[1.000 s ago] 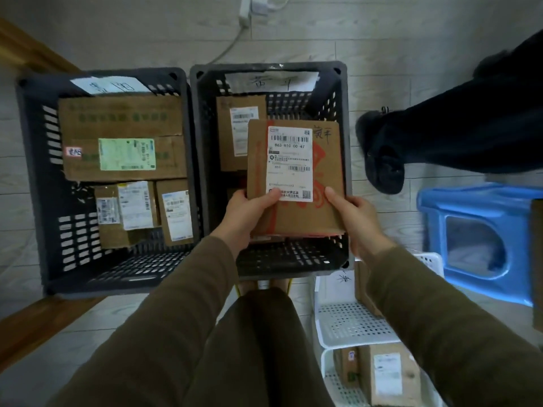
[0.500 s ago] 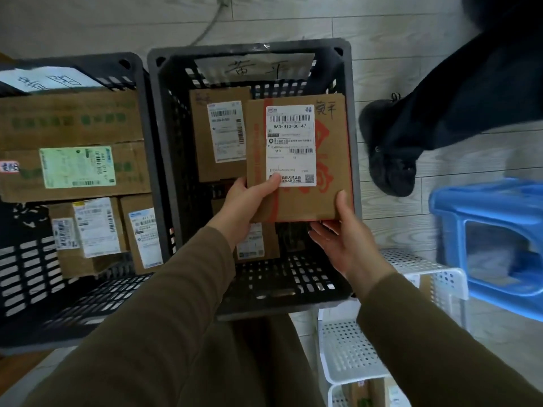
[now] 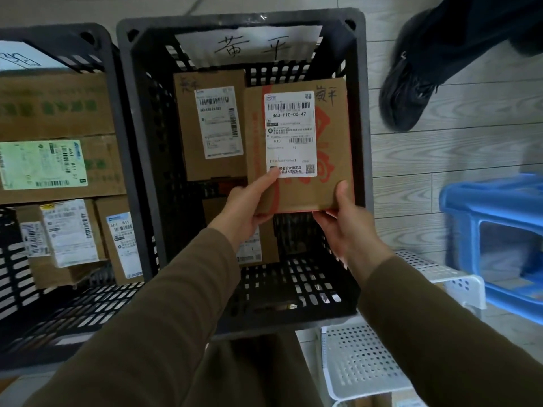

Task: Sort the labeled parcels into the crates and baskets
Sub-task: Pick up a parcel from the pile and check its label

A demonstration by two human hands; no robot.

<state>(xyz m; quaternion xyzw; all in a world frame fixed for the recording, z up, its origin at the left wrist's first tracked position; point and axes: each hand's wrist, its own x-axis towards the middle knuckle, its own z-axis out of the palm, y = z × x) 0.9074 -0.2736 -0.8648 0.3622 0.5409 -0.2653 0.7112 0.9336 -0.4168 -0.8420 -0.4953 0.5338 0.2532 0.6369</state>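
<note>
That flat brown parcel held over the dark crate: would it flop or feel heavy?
Probably stiff: the parcel shows no sag though the left hand and right hand hold only its near edge. Likely light, since a fingertip grip carries it.

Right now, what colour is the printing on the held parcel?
Red-orange on the brown parcel, in the head view.

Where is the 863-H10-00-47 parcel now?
Head view, centre: parcel held by left hand and right hand over the right side of the middle dark crate, beside a labeled box.
</note>
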